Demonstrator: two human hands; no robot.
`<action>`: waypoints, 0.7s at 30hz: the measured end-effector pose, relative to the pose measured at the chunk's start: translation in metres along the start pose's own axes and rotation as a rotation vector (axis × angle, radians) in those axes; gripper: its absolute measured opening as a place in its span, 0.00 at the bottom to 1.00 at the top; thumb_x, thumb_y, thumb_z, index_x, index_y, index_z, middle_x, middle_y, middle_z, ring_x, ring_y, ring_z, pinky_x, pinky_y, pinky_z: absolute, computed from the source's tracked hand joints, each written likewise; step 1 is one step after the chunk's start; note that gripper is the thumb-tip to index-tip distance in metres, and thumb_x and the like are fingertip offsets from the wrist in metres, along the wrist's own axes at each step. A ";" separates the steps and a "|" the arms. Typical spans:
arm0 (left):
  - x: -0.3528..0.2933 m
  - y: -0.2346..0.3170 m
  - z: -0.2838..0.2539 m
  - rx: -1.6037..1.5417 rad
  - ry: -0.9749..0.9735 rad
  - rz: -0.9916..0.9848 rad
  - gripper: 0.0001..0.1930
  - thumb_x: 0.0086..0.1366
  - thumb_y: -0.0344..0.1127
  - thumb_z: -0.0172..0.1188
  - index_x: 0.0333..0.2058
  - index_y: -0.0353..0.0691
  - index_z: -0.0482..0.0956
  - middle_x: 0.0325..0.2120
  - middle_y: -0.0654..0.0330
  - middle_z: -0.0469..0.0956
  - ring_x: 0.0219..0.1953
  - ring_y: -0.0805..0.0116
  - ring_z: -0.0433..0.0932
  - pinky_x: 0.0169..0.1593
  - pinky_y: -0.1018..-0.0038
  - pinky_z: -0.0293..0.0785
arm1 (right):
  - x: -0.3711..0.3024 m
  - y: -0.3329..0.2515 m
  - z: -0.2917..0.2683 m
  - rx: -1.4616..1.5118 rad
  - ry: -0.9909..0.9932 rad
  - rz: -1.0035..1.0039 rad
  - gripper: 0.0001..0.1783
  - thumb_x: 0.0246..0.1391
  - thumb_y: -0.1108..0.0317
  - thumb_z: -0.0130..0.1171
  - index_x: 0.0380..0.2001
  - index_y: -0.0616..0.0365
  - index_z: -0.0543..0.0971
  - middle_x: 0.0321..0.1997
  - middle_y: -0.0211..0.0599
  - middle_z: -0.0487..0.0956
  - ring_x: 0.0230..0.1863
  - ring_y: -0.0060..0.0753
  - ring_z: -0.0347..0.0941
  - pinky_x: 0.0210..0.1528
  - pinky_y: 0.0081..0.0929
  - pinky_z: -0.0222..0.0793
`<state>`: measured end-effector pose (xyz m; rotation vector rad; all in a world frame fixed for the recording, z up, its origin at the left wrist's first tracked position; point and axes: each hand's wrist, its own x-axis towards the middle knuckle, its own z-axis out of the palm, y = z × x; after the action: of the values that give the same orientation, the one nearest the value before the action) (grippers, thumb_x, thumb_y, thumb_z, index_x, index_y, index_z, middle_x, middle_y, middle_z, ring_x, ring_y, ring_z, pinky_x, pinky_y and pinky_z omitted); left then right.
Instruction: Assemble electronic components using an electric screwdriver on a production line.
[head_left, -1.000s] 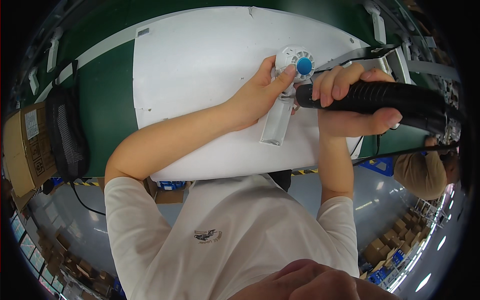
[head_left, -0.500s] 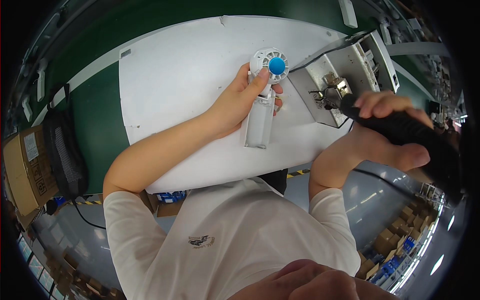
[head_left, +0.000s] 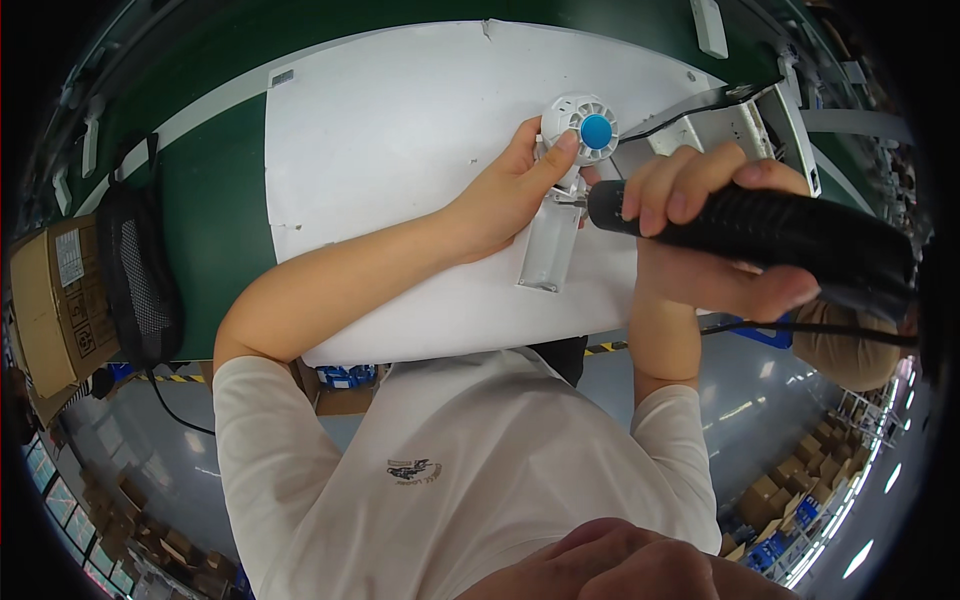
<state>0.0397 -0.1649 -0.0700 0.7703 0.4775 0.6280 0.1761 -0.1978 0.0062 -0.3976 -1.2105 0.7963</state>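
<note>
My left hand is wrapped round the neck of a white handheld fan, with the thumb on its round slotted head. A blue disc marks the head's centre, and the long hollow handle lies open toward me. In my right hand is a thick black electric screwdriver, held nearly level with its bit pointing left. The bit reaches the joint between fan head and handle, beside my left fingers; whether it touches a screw cannot be made out.
Behind the screwdriver stands a metal box-like device, partly hidden by my right hand. A white sheet covers the green table. At the left edge are a black mesh bag and a cardboard box. A black cable trails at the right.
My right hand has brought the screwdriver left from the metal device to the fan's neck. The fan and left hand sit slightly farther right in view, and the view itself has shifted.
</note>
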 end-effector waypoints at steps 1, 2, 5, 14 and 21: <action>0.000 -0.001 0.000 0.012 0.016 0.018 0.26 0.71 0.50 0.46 0.60 0.42 0.52 0.45 0.56 0.71 0.44 0.71 0.72 0.45 0.74 0.73 | 0.000 0.007 -0.003 0.011 -0.011 0.000 0.37 0.54 0.28 0.39 0.45 0.54 0.67 0.19 0.36 0.68 0.14 0.27 0.63 0.15 0.26 0.64; 0.000 -0.002 0.000 0.023 0.033 0.036 0.26 0.71 0.50 0.46 0.60 0.42 0.52 0.45 0.55 0.71 0.45 0.71 0.72 0.46 0.75 0.72 | 0.000 0.012 -0.004 0.022 -0.022 0.001 0.39 0.53 0.26 0.39 0.45 0.53 0.67 0.19 0.35 0.67 0.14 0.26 0.63 0.15 0.25 0.63; -0.003 0.000 0.000 0.025 0.026 0.008 0.26 0.71 0.50 0.45 0.59 0.41 0.53 0.46 0.55 0.71 0.46 0.72 0.70 0.47 0.75 0.71 | -0.002 0.021 -0.005 0.036 0.015 0.017 0.38 0.53 0.26 0.39 0.44 0.53 0.67 0.19 0.34 0.67 0.14 0.26 0.62 0.15 0.25 0.62; -0.004 0.003 -0.006 0.062 0.002 -0.044 0.26 0.72 0.51 0.45 0.58 0.40 0.55 0.46 0.55 0.70 0.44 0.72 0.71 0.45 0.75 0.72 | -0.006 0.037 0.000 0.041 -0.031 0.035 0.37 0.54 0.26 0.38 0.41 0.52 0.65 0.18 0.33 0.67 0.13 0.25 0.61 0.14 0.24 0.62; -0.008 0.010 0.001 0.021 0.054 -0.101 0.26 0.71 0.50 0.47 0.59 0.39 0.55 0.46 0.54 0.70 0.40 0.71 0.73 0.42 0.75 0.75 | -0.004 0.030 0.009 -0.011 0.038 0.124 0.37 0.55 0.27 0.39 0.41 0.53 0.65 0.19 0.34 0.68 0.13 0.26 0.62 0.14 0.24 0.62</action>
<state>0.0309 -0.1649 -0.0602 0.7456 0.5700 0.5513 0.1574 -0.1816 -0.0136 -0.4986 -1.1642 0.8847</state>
